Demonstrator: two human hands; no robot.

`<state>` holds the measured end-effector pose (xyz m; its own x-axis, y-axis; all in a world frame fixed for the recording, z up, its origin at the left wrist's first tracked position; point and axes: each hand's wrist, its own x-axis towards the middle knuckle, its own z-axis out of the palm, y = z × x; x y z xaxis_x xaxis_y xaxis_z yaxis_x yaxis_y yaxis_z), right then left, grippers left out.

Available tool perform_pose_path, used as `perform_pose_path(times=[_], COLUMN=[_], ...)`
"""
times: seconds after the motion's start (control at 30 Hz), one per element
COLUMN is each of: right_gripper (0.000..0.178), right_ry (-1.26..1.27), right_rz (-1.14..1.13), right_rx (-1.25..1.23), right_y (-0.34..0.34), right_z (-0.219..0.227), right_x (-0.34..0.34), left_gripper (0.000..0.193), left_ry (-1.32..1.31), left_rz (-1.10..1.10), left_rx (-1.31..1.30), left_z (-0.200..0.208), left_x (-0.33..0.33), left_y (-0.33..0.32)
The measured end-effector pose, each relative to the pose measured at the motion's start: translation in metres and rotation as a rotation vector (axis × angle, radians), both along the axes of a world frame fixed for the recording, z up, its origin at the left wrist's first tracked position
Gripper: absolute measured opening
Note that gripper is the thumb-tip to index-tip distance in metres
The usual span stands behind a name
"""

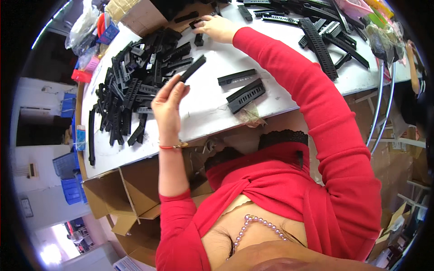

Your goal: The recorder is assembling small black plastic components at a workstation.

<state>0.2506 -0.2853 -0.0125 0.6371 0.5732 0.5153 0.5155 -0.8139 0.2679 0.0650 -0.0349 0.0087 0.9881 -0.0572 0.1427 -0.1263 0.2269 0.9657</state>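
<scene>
1. The white counter (203, 108) is the biggest thing. The big pile (131, 86) of black strips sits on its left part.
2. An open brown box (144, 187) is lower than the big pile, by the counter's near edge.
3. A messy heap (318, 43) of more black strips lies well to the right of the big pile.
4. The right hand (218, 29) reaches to the right of the big pile's far end. Its fingers are bent down at a small black bit (195, 23); I cannot tell if they hold it.
5. The left hand (168, 101) is just right of the big pile. Its fingers are pinched close on one end of a thin black strip (194, 67), which tilts up and away.
6. Two black pieces with slots (246, 95) lie near each other, right of the big pile and apart from it.
</scene>
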Motion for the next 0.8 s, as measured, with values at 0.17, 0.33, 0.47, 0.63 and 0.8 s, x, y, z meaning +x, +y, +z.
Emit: perform_pose_path(times=[0.17,0.33,0.47,0.63,0.8], right_gripper=[0.025,0.016,0.026,0.033,0.031], right_ry=[0.193,0.549,0.539,0.305,0.153], right_rz=[-0.002,0.148,0.042,0.138,0.128], right_rx=[-0.077,0.322,0.581,0.734,0.721], right_y=[0.005,-0.027,-0.034,-0.062,-0.073], right_z=[0.018,0.001,0.044,0.031,0.020], right_x=[-0.007,-0.061,-0.140,-0.150,-0.139], left_gripper=[0.031,0.031,0.031,0.032,0.031], left_ry=[0.082,0.095,0.120,0.125,0.124], left_rz=[0.012,-0.005,-0.019,-0.097,-0.125], left_rx=[-0.061,-0.125,-0.135,-0.153,-0.237], left_z=[-0.006,-0.002,0.000,0.001,0.006], left_x=[-0.016,-0.017,-0.023,-0.016,-0.009], left_y=[0.004,0.011,0.014,0.004,-0.007])
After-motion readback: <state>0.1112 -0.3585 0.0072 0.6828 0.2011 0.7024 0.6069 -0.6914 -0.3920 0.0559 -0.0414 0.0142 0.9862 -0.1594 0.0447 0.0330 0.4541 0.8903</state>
